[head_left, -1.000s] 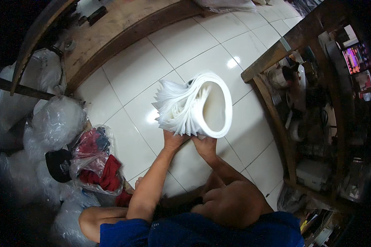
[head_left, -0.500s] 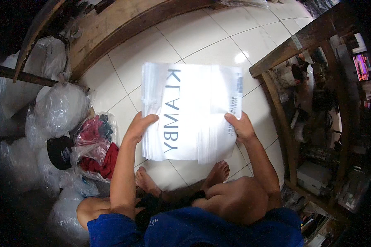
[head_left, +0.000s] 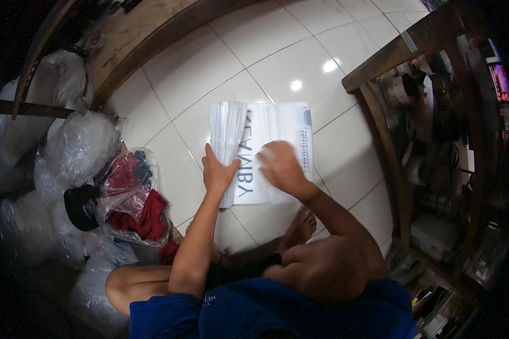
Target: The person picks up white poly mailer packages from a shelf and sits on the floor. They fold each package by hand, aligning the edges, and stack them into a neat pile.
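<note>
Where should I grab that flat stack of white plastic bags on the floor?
Probably the left edge of the stack of white plastic bags, coming from the left: there the layers fan up off the white tiled floor, beside the left hand, so fingers can slip underneath.

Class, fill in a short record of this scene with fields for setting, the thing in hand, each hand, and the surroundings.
Setting: a person sits on a white tiled floor.
Thing in hand: a stack of white plastic bags with dark print, lying flat on the tiles.
Left hand: pressed on the stack's fanned left edge.
Right hand: blurred, over the middle of the stack.
Left of person: a clear bag of red clothes and other clear bags.
Right of person: a wooden shelf full of clutter.
</note>
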`<state>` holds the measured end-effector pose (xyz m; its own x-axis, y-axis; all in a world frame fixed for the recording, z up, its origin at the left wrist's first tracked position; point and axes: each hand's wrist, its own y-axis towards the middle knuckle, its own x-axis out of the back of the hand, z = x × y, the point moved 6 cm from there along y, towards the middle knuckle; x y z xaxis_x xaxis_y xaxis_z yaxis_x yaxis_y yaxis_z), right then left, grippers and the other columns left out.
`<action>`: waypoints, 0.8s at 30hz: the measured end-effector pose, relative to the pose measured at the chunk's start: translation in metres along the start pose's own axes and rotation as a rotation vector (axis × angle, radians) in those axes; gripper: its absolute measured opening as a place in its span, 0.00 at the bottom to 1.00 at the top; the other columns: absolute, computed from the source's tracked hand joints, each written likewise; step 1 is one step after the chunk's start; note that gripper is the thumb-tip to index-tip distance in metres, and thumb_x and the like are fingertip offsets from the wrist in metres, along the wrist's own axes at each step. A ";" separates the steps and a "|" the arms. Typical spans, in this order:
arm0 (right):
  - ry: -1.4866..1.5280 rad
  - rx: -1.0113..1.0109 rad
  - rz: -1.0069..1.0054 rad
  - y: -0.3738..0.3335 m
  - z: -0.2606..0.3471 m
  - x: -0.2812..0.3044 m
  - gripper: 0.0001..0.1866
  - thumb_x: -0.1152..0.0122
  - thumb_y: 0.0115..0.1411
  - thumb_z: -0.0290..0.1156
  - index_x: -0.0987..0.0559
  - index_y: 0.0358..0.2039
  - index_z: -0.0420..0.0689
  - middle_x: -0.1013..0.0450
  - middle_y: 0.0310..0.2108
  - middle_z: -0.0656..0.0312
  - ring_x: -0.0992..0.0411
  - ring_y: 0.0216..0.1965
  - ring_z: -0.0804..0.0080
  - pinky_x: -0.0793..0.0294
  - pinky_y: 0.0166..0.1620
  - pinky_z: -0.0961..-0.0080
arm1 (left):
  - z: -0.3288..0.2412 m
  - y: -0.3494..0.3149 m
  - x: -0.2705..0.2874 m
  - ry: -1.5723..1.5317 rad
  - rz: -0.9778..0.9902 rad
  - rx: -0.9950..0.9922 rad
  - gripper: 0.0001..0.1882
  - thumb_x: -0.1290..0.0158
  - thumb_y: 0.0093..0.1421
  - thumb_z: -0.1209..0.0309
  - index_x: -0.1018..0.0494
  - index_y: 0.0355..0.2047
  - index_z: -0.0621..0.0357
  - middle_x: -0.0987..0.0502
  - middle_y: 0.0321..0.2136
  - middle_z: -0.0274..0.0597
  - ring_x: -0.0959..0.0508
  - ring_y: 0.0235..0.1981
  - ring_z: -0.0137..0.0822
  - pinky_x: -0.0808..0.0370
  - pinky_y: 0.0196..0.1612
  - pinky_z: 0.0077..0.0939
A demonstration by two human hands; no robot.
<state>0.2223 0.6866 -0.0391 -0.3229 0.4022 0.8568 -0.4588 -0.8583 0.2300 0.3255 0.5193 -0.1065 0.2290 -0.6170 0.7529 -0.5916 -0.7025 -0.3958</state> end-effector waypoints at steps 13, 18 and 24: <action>-0.284 0.142 0.343 -0.039 -0.086 0.032 0.10 0.40 0.53 0.37 0.25 0.32 0.46 0.29 0.30 0.61 0.32 0.41 0.61 0.42 0.58 0.54 | 0.012 0.010 -0.008 -0.024 -0.051 0.002 0.49 0.37 0.46 0.59 0.51 0.64 0.60 0.33 0.50 0.61 0.30 0.51 0.57 0.31 0.53 0.46; -0.031 -0.599 -0.171 -0.123 -0.167 0.070 0.20 0.33 0.50 0.38 0.25 0.40 0.40 0.30 0.29 0.57 0.33 0.41 0.59 0.35 0.52 0.61 | 0.018 0.014 -0.008 0.000 -0.069 -0.008 0.49 0.37 0.45 0.60 0.50 0.63 0.65 0.32 0.50 0.62 0.31 0.52 0.58 0.32 0.55 0.44; 0.321 -1.104 -0.260 -0.154 -0.204 0.016 0.29 0.33 0.51 0.35 0.31 0.48 0.31 0.26 0.32 0.47 0.26 0.33 0.57 0.27 0.43 0.64 | 0.025 0.020 -0.008 -0.030 -0.037 -0.018 0.51 0.37 0.44 0.59 0.49 0.62 0.69 0.33 0.50 0.65 0.31 0.53 0.58 0.33 0.56 0.43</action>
<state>0.1184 0.8902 -0.1547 -0.2356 0.7212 0.6514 -0.9583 -0.0609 -0.2791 0.3310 0.5012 -0.1331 0.2743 -0.6012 0.7505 -0.5959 -0.7189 -0.3580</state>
